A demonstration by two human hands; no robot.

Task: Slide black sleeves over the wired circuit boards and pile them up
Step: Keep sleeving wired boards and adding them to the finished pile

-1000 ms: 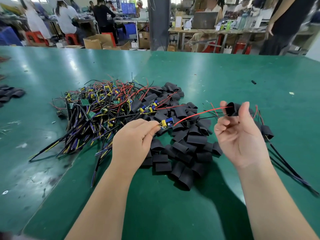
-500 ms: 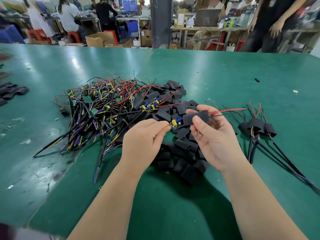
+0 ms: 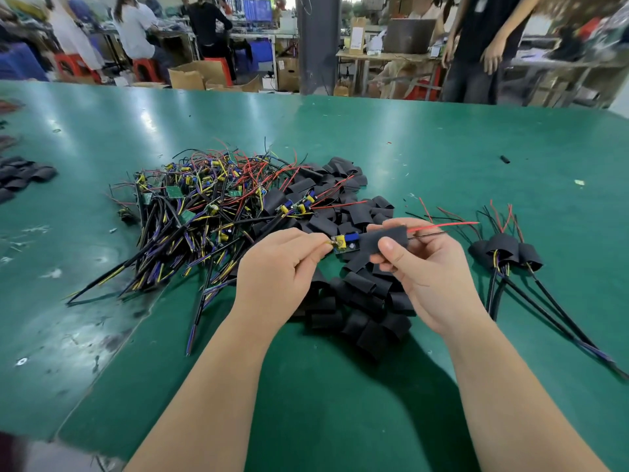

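Observation:
My left hand [image 3: 275, 270] pinches the near end of a small wired circuit board [image 3: 344, 244] with yellow and blue parts. My right hand [image 3: 425, 270] grips a black sleeve [image 3: 386, 239] between thumb and fingers; the board's far end sits at the sleeve's mouth, and its red and black wires [image 3: 442, 226] stick out of the sleeve to the right. A heap of bare wired boards [image 3: 204, 212] lies to the left. Loose black sleeves [image 3: 360, 301] are piled under my hands. Three sleeved boards [image 3: 503, 252] lie together at the right.
The green table [image 3: 340, 403] stretches all around. More black sleeves [image 3: 23, 175] lie at the far left edge. A small black scrap [image 3: 505, 159] sits at the back right. People, stools and boxes stand beyond the table's far edge.
My right hand has drawn the sleeve leftward along the red and black wires, from out at the right to the board's end. My left hand kept its pinch on the board.

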